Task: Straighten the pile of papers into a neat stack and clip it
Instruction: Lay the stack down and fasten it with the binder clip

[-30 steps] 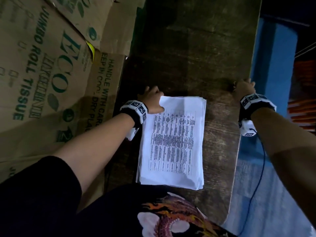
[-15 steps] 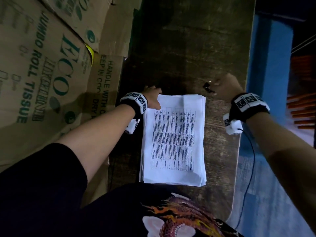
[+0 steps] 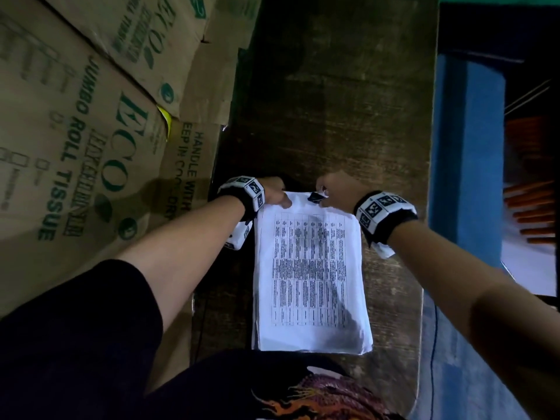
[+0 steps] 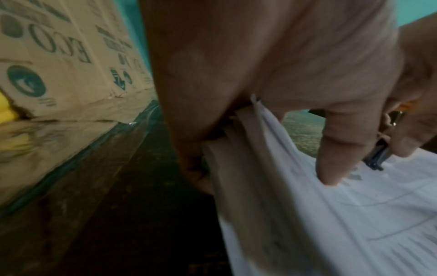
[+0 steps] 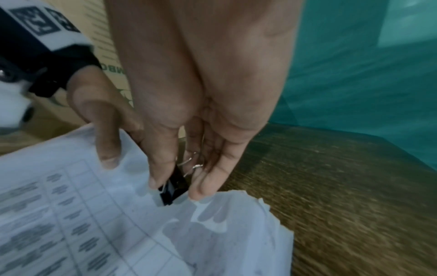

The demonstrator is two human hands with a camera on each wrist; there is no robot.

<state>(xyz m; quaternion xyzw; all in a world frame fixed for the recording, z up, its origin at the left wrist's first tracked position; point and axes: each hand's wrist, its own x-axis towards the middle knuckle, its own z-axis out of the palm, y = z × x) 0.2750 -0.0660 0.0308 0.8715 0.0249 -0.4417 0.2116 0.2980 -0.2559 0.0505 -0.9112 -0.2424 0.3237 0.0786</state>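
A stack of white printed papers (image 3: 309,277) lies lengthwise on the dark wooden table (image 3: 333,101). My left hand (image 3: 274,194) grips the stack's far left corner, thumb on top and fingers underneath, lifting that end; the left wrist view shows the paper stack (image 4: 307,214) pinched in the left hand (image 4: 260,142). My right hand (image 3: 328,192) pinches a black binder clip (image 3: 315,196) by its wire handles at the far edge of the stack. In the right wrist view the black binder clip (image 5: 172,190) sits between the right hand's thumb and finger, touching the paper stack (image 5: 94,214).
Cardboard boxes (image 3: 91,131) printed with green lettering stand against the table's left edge. To the right of the table is a blue surface (image 3: 466,162), with orange objects (image 3: 530,189) beyond. A thin cable (image 3: 435,344) hangs near the right forearm.
My right hand has carried the binder clip from the table's right edge leftward to the far edge of the stack. My left hand has kept its hold on the far left corner.
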